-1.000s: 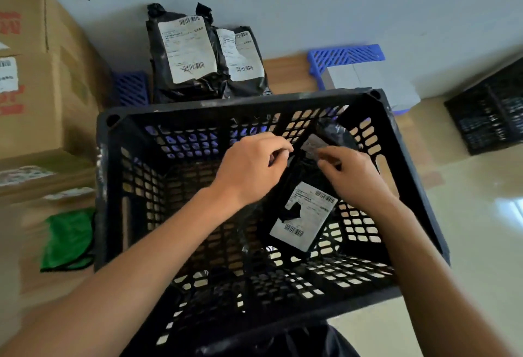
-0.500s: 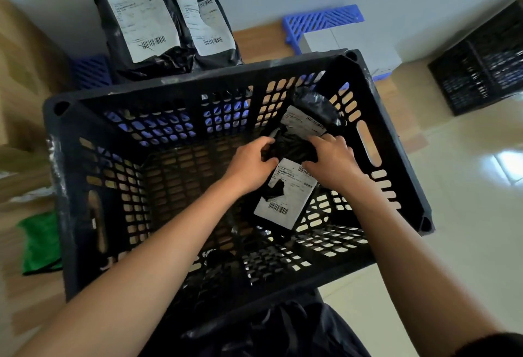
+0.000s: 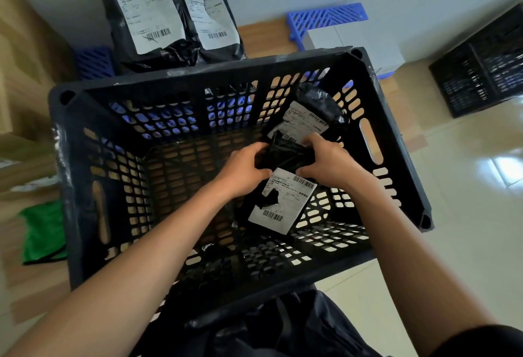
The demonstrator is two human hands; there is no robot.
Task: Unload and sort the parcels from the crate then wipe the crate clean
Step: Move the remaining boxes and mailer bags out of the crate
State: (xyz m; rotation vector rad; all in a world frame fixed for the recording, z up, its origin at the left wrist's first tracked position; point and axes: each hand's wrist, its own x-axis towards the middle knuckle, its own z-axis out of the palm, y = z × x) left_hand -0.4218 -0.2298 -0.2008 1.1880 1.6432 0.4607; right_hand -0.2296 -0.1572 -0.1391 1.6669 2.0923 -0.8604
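Observation:
A black slatted crate (image 3: 70, 158) fills the middle of the head view. Inside it, toward the right, a black plastic parcel with a white label (image 3: 280, 203) hangs from both hands. My left hand (image 3: 243, 169) grips its bunched top from the left, and my right hand (image 3: 328, 161) grips the same bunch from the right. A second black parcel with a label (image 3: 308, 118) leans in the crate's far right corner behind my hands. More black plastic (image 3: 209, 269) lies near the crate's front wall. Two labelled black parcels (image 3: 169, 19) stand against the wall beyond the crate.
A green cloth (image 3: 42, 232) lies on the floor left of the crate. Cardboard boxes (image 3: 25, 67) stand at the left. A blue plastic pallet with a grey box (image 3: 328, 19) is at the back right, another black crate (image 3: 481, 67) at the far right.
Both hands have closed in on the parcel's bunched top and now hold it from either side. The view has tilted down, so the crate sits lower in the frame.

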